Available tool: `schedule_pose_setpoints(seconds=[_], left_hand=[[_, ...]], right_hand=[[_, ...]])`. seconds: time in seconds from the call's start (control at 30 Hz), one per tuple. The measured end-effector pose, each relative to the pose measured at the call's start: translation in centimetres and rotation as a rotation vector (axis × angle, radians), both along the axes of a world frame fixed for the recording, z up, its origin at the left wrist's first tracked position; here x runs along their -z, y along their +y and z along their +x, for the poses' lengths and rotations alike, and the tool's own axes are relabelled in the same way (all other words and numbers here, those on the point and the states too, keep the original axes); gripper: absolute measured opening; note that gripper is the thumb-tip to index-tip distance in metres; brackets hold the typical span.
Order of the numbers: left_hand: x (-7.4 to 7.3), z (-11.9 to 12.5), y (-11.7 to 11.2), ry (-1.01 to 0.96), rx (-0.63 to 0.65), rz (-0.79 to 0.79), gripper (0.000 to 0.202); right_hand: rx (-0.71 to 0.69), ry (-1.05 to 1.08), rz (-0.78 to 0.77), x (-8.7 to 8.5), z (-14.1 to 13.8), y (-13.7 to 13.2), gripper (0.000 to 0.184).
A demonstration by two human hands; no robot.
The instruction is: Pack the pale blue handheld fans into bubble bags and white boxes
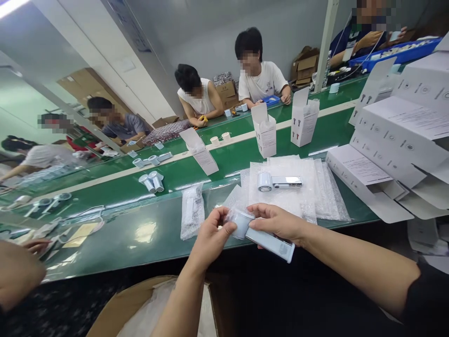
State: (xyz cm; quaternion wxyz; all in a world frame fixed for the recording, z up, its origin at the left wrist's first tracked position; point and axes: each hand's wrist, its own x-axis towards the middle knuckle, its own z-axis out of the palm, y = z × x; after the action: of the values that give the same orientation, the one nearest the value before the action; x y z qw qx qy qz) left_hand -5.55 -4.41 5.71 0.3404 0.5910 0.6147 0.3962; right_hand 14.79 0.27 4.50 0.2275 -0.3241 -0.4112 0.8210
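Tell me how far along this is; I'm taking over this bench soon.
Done: one item already sits in a bubble bag on the belt. In hand: the left hand and right hand hold a pale blue device. Left: another device lies unbagged on bubble wrap, and white cartons stand at right.

The left hand and right hand face each other, just apart, fingers curled inward.

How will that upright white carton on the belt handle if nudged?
The white carton will likely tip easily: it is tall and narrow, standing on a small base on the green belt. Its raised open flap hints it may be empty and light. Thin card walls would probably dent under a firm grip.
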Motion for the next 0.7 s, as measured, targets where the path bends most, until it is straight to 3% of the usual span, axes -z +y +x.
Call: schedule_pose_setpoints(seconds=[0.07,0.1,0.17,0.23,0.27,0.33,0.4,0.47,0.53,0.57,0.63,0.7], left_hand=[[-0.1,0.2,0.4,0.090,0.014,0.025,0.019],[0.0,0.4,0.4,0.175,-0.012,0.120,0.017],[0.1,0.7,0.2,0.400,-0.029,0.438,0.012],[0.3,0.8,-0.5,0.634,0.040,0.776,0.005],[0.5,0.8,-0.9,0.727,0.088,0.892,0.011],[1.4,0.4,-1.6,0.852,0.141,0.978,0.023],[2.8,0.1,-2.1,0.870,0.062,0.943,0.026],[4.1,0.0,-2.1,0.750,-0.139,0.821,0.016],[4.8,0.2,-1.8,0.450,-0.357,0.620,0.007],[4.8,0.4,-1.6,0.251,-0.406,0.510,0.009],[4.3,0.9,-0.9,-0.105,-0.367,0.314,0.027],[3.7,1.2,-0.2,-0.271,-0.275,0.199,0.031]], right_hand=[[0.009,-0.008,-0.015,0.3,-0.2,0.0,0.045],[0.020,-0.010,-0.040,0.4,-0.3,-0.1,0.044],[0.048,-0.019,-0.102,0.7,-0.6,-0.1,0.042],[0.080,-0.013,-0.142,0.7,-0.8,0.0,0.042],[0.105,0.000,-0.139,0.6,-0.8,0.1,0.041],[0.159,0.026,-0.110,0.4,-0.7,0.3,0.042],[0.206,0.040,-0.112,0.2,-0.6,0.6,0.041],[0.258,0.064,-0.150,0.1,-0.7,1.0,0.034],[0.304,0.072,-0.187,0.2,-1.1,1.3,0.028],[0.303,0.073,-0.197,0.3,-1.3,1.4,0.026],[0.249,0.077,-0.222,0.7,-1.7,1.6,0.026],[0.176,0.105,-0.267,1.1,-2.0,1.6,0.022]])
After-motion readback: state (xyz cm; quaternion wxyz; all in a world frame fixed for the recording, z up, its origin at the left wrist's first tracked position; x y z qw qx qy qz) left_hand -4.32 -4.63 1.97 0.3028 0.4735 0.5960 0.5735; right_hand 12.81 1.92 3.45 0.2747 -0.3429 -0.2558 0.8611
